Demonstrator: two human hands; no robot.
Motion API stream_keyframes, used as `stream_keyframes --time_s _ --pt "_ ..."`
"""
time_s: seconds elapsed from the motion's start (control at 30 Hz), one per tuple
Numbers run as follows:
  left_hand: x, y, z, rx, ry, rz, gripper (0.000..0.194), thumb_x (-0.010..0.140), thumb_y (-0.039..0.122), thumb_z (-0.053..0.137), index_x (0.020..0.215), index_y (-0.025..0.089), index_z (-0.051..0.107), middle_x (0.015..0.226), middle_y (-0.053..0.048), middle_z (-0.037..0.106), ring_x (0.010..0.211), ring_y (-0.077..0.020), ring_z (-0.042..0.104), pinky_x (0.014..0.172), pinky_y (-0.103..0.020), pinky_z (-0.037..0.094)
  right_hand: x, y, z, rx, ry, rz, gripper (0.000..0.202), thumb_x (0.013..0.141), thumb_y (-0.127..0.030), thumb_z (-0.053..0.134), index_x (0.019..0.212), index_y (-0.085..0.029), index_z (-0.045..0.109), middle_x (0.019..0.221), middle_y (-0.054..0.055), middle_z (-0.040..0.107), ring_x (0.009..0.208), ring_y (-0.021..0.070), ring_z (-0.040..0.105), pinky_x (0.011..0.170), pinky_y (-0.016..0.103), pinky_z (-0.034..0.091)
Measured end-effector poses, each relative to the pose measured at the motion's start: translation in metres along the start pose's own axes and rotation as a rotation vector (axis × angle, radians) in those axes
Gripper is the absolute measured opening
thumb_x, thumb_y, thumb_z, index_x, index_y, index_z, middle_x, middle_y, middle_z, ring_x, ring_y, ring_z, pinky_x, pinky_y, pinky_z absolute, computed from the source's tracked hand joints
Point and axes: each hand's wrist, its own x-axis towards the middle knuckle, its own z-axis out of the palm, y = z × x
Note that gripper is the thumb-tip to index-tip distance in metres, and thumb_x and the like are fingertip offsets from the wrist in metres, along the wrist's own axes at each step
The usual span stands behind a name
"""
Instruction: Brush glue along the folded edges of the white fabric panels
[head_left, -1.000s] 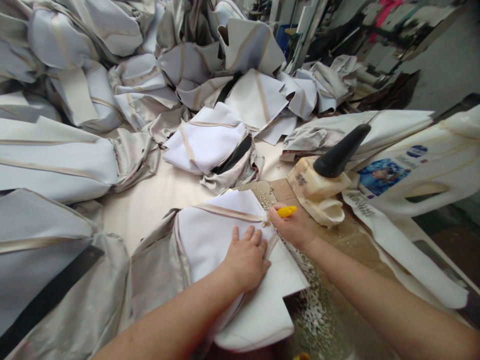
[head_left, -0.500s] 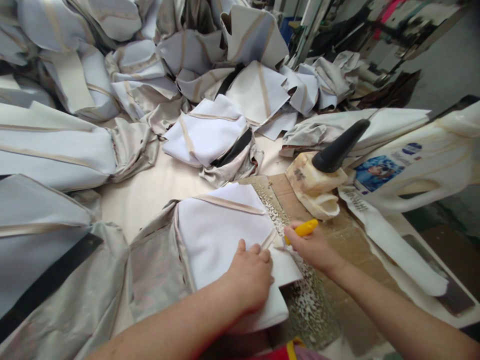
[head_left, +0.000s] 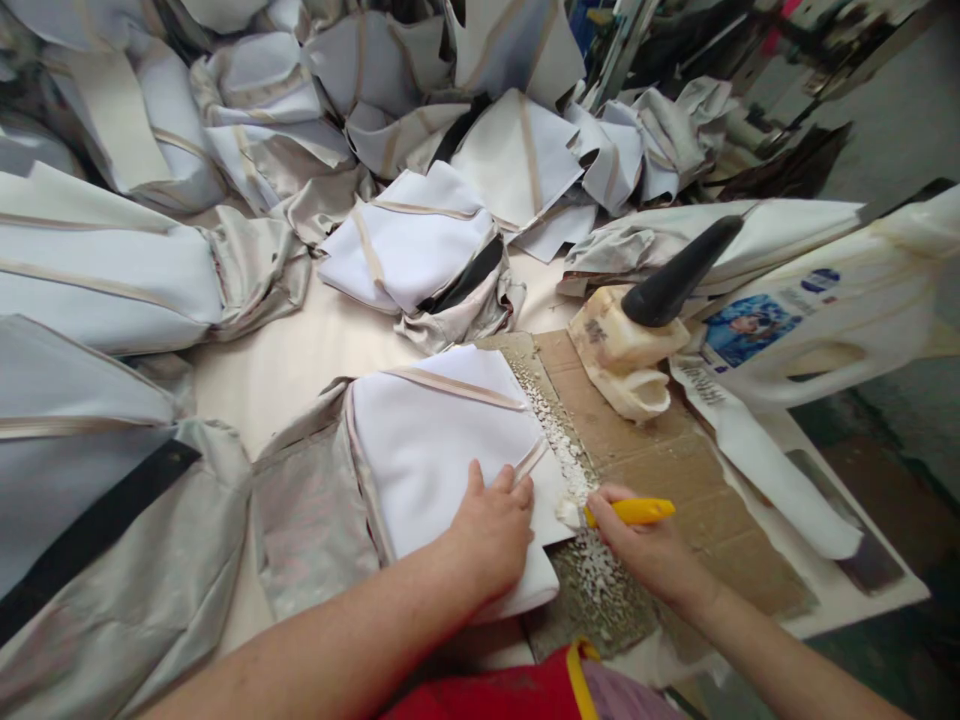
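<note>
My left hand presses flat on a white fabric piece with beige trim, near its right edge. My right hand grips a yellow-handled tool, whose tip touches the lower right edge of that piece. Under the edge lies a brown cardboard sheet strewn with small white scraps. Silvery grey lining spreads to the left of the white piece.
Heaps of white and grey fabric pieces fill the table's back and left. A cut yellowish plastic container with a black handle stands at the cardboard's far end. A large white jug lies at the right. The table edge runs along the right.
My right hand has drawn the yellow tool down along the fabric's right edge, toward me. My left hand has slid down slightly with it, staying on the fabric.
</note>
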Motion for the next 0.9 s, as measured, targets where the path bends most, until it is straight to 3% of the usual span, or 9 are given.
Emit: stream_keyframes --time_s 0.13,0.3,0.43,0.57,0.67,0.8,0.9 --pt "0.000 0.001 0.001 0.027 -0.003 0.002 0.042 0.089 0.029 0.038 0.128 0.015 0.045 0.138 -0.010 0.040 0.126 -0.0317 0.028 0.097 -0.068 0.020 0.014 -0.012 -0.005 0.014 0.054 -0.034 0.032 0.085 -0.039 0.041 0.060 -0.020 0.045 0.054 -0.003 0.044 0.053 0.0138 0.045 0.052 0.024 0.036" --pt "-0.001 0.005 -0.002 0.050 -0.010 -0.004 0.041 0.089 0.028 0.037 0.127 0.015 0.045 0.137 -0.009 0.040 0.125 -0.0317 0.028 0.097 -0.069 0.020 0.042 -0.015 0.000 0.004 0.105 -0.199 0.029 0.088 -0.037 0.039 0.066 -0.019 0.049 0.060 -0.001 0.050 0.059 0.0151 0.049 0.058 0.026 0.037" --pt "-0.001 0.005 0.000 0.067 0.011 -0.006 0.040 0.089 0.028 0.038 0.125 0.016 0.048 0.136 -0.010 0.041 0.124 -0.0313 0.028 0.098 -0.066 0.020 0.013 0.001 0.002 -0.133 0.031 -0.257 0.030 0.089 -0.033 0.038 0.063 -0.020 0.045 0.057 -0.002 0.046 0.056 0.0139 0.046 0.057 0.026 0.033" --pt "0.000 0.004 0.003 0.084 0.026 0.008 0.037 0.088 0.026 0.038 0.121 0.017 0.052 0.137 -0.010 0.040 0.124 -0.0322 0.028 0.096 -0.067 0.021 -0.023 0.008 -0.010 -0.159 -0.050 -0.205 0.031 0.090 -0.032 0.038 0.062 -0.020 0.044 0.057 -0.002 0.045 0.055 0.0134 0.045 0.055 0.026 0.033" --pt "0.000 0.004 0.004 0.077 0.019 0.016 0.038 0.088 0.026 0.037 0.122 0.016 0.050 0.137 -0.010 0.040 0.124 -0.0326 0.027 0.095 -0.070 0.020 -0.025 0.004 -0.020 -0.105 -0.019 -0.140 0.031 0.090 -0.034 0.040 0.063 -0.020 0.046 0.057 -0.002 0.046 0.054 0.0135 0.046 0.053 0.025 0.036" --pt "0.001 0.005 0.005 0.066 0.018 0.014 0.040 0.089 0.027 0.037 0.125 0.014 0.047 0.137 -0.010 0.041 0.123 -0.0327 0.028 0.095 -0.072 0.019 -0.002 0.005 -0.018 -0.015 0.071 -0.292 0.016 0.088 -0.031 0.047 0.090 -0.020 0.059 0.086 0.004 0.061 0.080 0.0179 0.057 0.073 0.028 0.044" --pt "0.000 0.005 0.006 0.070 0.023 0.006 0.041 0.089 0.027 0.037 0.126 0.015 0.046 0.136 -0.009 0.041 0.123 -0.0321 0.028 0.095 -0.072 0.020 0.012 0.010 -0.006 -0.006 0.035 -0.433 0.019 0.088 -0.027 0.046 0.101 -0.021 0.059 0.097 0.007 0.060 0.092 0.0197 0.055 0.083 0.032 0.043"
